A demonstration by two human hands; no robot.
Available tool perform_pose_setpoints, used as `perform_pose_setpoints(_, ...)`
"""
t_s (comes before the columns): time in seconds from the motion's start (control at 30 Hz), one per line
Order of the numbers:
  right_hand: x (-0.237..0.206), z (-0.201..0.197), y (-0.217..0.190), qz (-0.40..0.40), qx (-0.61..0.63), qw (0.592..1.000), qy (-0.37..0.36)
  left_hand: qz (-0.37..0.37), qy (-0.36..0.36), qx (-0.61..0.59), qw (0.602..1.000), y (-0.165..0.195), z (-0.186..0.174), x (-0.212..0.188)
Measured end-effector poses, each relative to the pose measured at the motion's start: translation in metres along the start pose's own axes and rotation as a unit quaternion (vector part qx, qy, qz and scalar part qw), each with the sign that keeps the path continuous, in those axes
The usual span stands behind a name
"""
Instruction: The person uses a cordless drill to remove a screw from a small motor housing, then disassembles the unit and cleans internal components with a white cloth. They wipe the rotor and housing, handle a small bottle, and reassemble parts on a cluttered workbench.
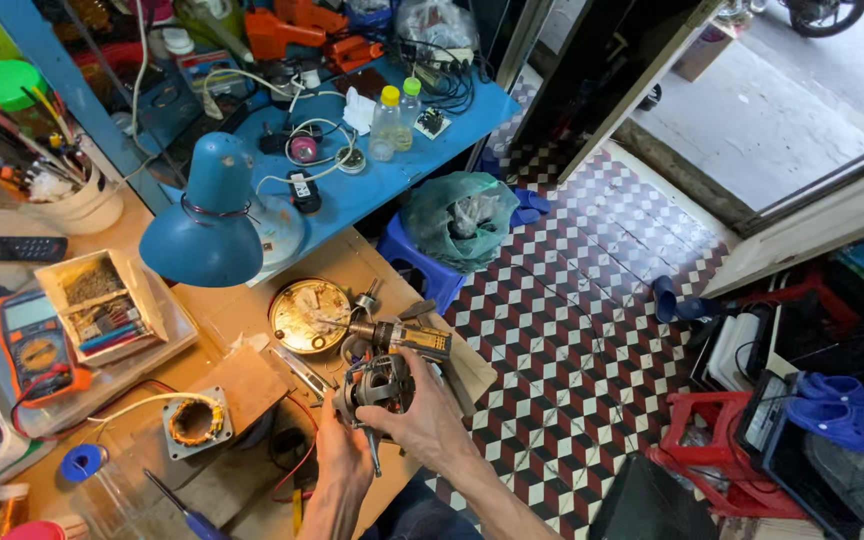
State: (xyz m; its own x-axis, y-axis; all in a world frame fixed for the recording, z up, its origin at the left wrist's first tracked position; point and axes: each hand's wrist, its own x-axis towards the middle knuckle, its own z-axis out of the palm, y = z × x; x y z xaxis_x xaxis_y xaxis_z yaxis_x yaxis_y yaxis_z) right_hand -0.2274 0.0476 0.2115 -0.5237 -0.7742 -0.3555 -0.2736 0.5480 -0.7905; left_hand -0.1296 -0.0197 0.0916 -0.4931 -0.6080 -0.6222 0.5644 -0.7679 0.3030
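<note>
Both of my hands hold a small grey electric motor [377, 380] over the front edge of the wooden workbench [227, 315]. My left hand [342, 450] grips it from below. My right hand [417, 420] clasps its right side with curled fingers. A shaft with a brownish rotor [402, 337] sticks up from the motor. To the left on the bench lies a square stator with copper winding [195, 421]. A round brass-coloured tin lid [309, 314] lies just behind the motor.
A blue desk lamp [207, 220] hangs over the bench. A multimeter [37, 345], a parts box [102, 305] and a blue-handled screwdriver [187, 515] lie at left. Behind is a cluttered blue table [372, 180] with bottles. A blue stool [422, 265], red stools [712, 440] and sandals stand on the tiled floor.
</note>
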Motion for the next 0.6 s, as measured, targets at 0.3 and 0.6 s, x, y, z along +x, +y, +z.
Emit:
perform_pose_setpoints(0.3, -0.005, -0.010, 0.001, -0.001, 0.065, 0.998, -0.002, 0.019, -0.037, -0.006, 0.999, -0.009, 0.009, 0.001)
perform_pose_setpoints(0.6, 0.000, 0.000, 0.009, -0.047, 0.144, 0.988, -0.029, 0.087, -0.004, 0.001, 0.996, -0.012, 0.000, 0.003)
